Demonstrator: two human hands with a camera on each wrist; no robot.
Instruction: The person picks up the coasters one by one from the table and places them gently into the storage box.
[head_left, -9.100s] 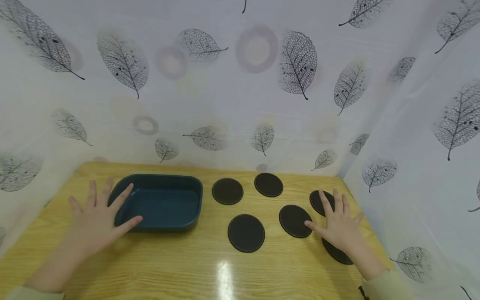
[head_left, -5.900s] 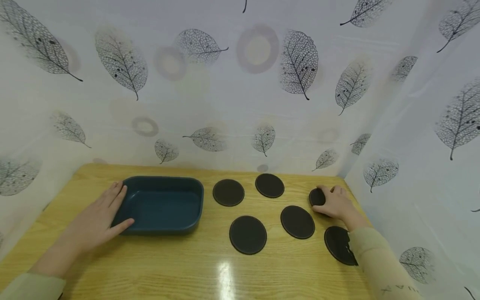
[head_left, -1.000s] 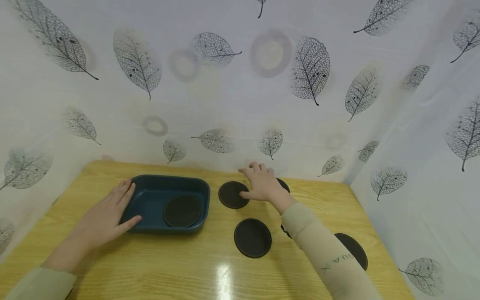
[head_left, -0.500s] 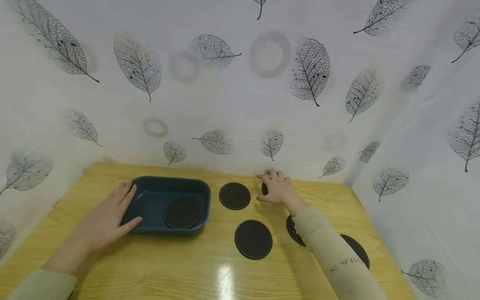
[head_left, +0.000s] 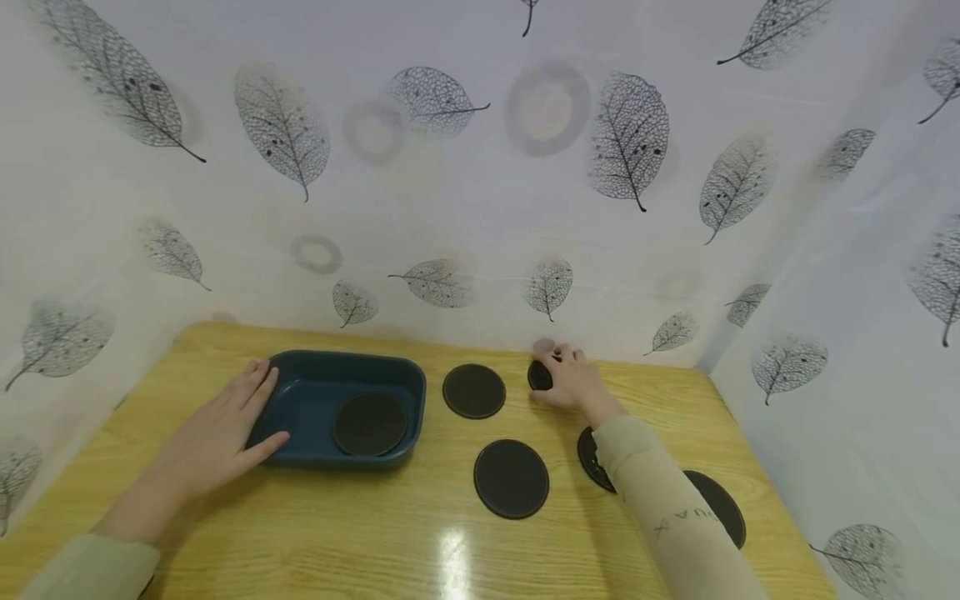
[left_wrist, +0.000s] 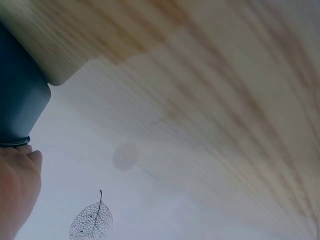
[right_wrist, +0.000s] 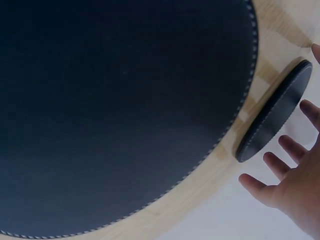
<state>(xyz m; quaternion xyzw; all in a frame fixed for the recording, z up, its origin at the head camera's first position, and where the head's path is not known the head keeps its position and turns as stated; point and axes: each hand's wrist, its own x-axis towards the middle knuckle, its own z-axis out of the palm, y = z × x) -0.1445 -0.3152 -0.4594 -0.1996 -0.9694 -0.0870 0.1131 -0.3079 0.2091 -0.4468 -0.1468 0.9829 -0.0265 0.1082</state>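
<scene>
Blue tray [head_left: 303, 421], discs [head_left: 512, 479] on table [head_left: 360, 542]

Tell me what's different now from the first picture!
The back coaster at the far right moved left, into the blue tray. The right grip moved left to another back coaster; I can't tell if it's holding it. The left grip now rests on the tray's left rim. The tray and other coasters stayed put.

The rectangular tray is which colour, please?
The tray is dark teal-blue, clearest in the head view.
</scene>
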